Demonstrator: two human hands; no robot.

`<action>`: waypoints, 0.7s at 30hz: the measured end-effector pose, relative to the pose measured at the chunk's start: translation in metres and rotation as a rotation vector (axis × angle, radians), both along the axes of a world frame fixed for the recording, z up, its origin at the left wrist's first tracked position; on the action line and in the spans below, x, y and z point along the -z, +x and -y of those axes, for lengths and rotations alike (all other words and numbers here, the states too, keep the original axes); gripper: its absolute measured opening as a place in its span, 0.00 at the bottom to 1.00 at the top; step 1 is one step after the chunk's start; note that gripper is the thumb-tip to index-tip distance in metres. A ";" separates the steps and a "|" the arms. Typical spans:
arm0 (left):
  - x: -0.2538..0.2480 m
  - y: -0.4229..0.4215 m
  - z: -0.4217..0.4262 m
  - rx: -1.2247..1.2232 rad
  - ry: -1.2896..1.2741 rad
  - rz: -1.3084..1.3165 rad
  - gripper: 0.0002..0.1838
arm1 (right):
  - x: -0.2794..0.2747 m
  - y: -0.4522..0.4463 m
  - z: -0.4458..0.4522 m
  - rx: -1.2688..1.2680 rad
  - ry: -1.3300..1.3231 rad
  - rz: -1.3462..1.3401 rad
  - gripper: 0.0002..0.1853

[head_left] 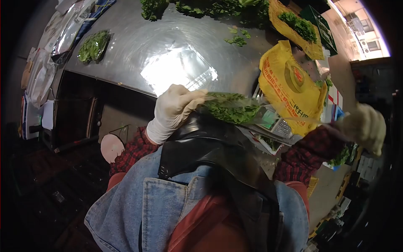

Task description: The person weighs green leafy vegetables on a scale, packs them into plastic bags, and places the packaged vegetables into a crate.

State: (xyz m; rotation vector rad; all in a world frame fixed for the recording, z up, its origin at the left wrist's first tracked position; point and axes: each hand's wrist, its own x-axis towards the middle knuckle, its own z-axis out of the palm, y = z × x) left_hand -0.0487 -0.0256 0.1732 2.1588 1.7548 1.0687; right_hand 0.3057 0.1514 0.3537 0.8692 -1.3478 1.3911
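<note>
We have the bagged greens [233, 108] between our 2 hands, in front of our black apron [210, 147], at the near edge of the metal table [126, 46]. Our left hand [174, 110] grasps 1 end of the bag; a clear strip [300, 119] runs from the other toward our right hand [364, 128], too blurred for us to tell its grip. Beyond lie a keypad [282, 127], 2 yellow sacks [292, 86], loose greens [218, 11] and, far left, 1 more bag [94, 46].
</note>
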 end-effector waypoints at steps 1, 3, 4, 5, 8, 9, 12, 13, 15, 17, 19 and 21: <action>0.006 0.004 0.000 0.011 0.002 0.005 0.12 | 0.023 0.095 0.011 0.011 0.002 0.005 0.14; 0.030 0.014 0.003 0.031 0.059 0.389 0.13 | 0.043 0.163 -0.024 1.010 -0.323 0.061 0.20; 0.040 0.016 0.003 0.042 0.081 0.579 0.13 | 0.099 0.148 -0.004 1.023 -0.323 0.058 0.20; 0.045 0.016 0.002 0.052 0.078 0.580 0.13 | 0.105 0.138 -0.010 1.097 -0.283 0.761 0.30; 0.055 0.015 -0.003 0.188 0.240 0.555 0.14 | 0.126 0.014 0.015 0.779 0.042 1.525 0.48; 0.059 0.017 -0.005 0.195 0.236 0.555 0.14 | 0.145 0.006 0.024 0.599 -0.142 1.420 0.40; 0.068 0.024 -0.007 0.103 0.239 0.833 0.15 | 0.191 0.016 0.044 0.521 -0.468 1.332 0.27; 0.064 0.024 -0.008 0.107 0.231 0.829 0.15 | 0.197 0.020 0.053 0.627 -0.618 1.355 0.24; 0.043 0.022 -0.009 -0.111 -0.094 0.830 0.15 | 0.201 0.004 0.082 0.746 -0.767 1.296 0.20; 0.034 0.024 -0.017 -0.221 -0.260 0.823 0.15 | 0.204 -0.016 0.103 0.979 -1.033 1.174 0.13; 0.034 0.024 -0.050 -0.323 -0.731 0.699 0.14 | 0.217 -0.020 0.102 1.056 -1.044 1.401 0.12; 0.071 0.015 -0.063 -0.362 -0.972 0.612 0.13 | 0.238 -0.022 0.100 1.195 -1.022 1.854 0.12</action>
